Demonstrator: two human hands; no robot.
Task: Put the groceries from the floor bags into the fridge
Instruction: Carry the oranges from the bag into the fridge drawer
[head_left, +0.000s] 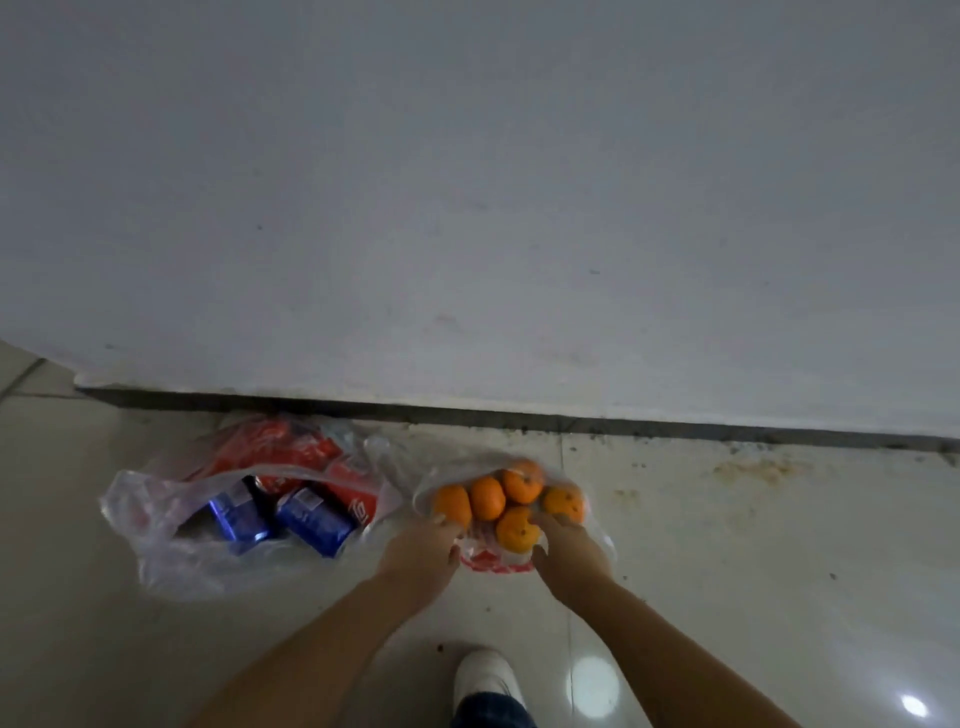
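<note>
Oranges (511, 501) bagged near wall (467, 208), hands flanking

The head view looks steeply down from standing height at the tiled floor (727, 571) by a wall (467, 208).

Orange mandarins (487, 498); blue cans (311, 521), red cans (291, 452); white shoe (485, 673).

Tiled floor (727, 545) under two plastic bags (171, 530)
</note>
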